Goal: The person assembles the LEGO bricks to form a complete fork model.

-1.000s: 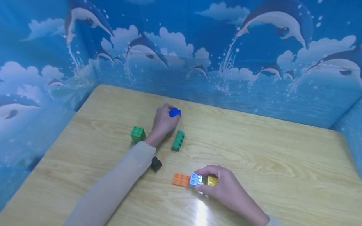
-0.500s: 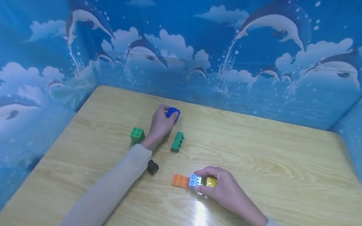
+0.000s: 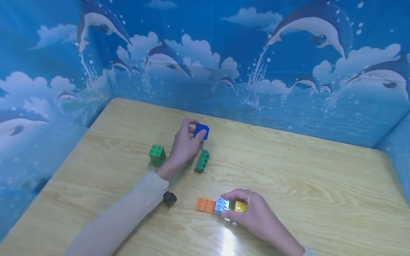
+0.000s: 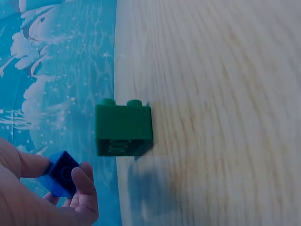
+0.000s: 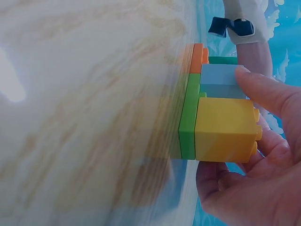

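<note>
At the far side of the table, my left hand (image 3: 183,146) pinches a dark blue toy brick (image 3: 202,130) between thumb and fingers. The left wrist view shows that blue brick (image 4: 63,173) with one end facing the camera. My right hand (image 3: 256,213) grips a light blue brick (image 3: 221,204) from both sides, thumb on its near face. It sits between a flat orange brick (image 3: 205,205) and a yellow brick (image 3: 241,206). The yellow brick (image 5: 225,129) and the light blue brick (image 5: 221,80) rise from a flat green brick (image 5: 189,117) on the table.
A tall green brick (image 3: 157,155) stands left of my left wrist. To the right of that wrist, a dark green brick (image 3: 202,161) lies on its side with studs facing right. The wooden table (image 3: 322,178) ends at a dolphin-printed curtain (image 3: 206,20) behind and at both sides.
My left hand has turned the blue brick, so a plain side now shows instead of its studs, and has shifted slightly right. My right hand keeps its grip in place.
</note>
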A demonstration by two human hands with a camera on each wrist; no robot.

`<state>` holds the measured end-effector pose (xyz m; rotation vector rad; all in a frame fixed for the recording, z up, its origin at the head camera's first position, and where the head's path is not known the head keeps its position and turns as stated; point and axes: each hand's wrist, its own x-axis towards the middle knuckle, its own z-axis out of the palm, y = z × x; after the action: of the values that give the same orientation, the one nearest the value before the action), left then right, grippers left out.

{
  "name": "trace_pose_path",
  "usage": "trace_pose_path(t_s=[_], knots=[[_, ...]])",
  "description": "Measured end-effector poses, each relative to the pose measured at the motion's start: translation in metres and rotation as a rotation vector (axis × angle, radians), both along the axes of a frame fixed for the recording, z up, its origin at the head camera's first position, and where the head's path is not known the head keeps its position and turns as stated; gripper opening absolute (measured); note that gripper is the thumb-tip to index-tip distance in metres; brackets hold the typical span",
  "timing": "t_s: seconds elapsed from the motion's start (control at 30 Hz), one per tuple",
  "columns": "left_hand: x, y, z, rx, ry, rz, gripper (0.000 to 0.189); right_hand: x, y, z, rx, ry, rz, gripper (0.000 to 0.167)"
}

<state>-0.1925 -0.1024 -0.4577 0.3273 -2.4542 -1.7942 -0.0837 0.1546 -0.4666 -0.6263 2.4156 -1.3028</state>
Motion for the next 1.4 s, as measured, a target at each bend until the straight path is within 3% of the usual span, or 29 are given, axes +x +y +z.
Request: trace_pose_path(t_s=[0.33,0.53,0.77,1.03,1.27,1.4], knots=[[0.021,-0.005,0.008,-0.041,0.066,-0.069,0.036,0.000,-0.001,0.002,0.007,-0.015,-0.004,0.036],[0.035,-0.010,0.010,-0.044,0.028,-0.142,0.036,0.001,-0.001,0.001,0.001,-0.024,-0.011,0.037],[0.047,-0.020,0.013,-0.113,-0.024,-0.287,0.035,0.001,0.000,-0.001,0.007,-0.017,-0.023,0.037],[0.072,-0.032,0.013,-0.208,0.025,-0.471,0.039,0.001,0.000,-0.002,0.007,0.003,-0.010,0.038],[0.091,-0.035,0.011,-0.201,-0.023,-0.557,0.035,0.001,0.000,-0.001,-0.009,-0.005,0.004,0.038],[0.100,-0.035,0.007,-0.220,-0.010,-0.614,0.038,0.000,0.000,-0.001,-0.011,-0.008,0.000,0.036]])
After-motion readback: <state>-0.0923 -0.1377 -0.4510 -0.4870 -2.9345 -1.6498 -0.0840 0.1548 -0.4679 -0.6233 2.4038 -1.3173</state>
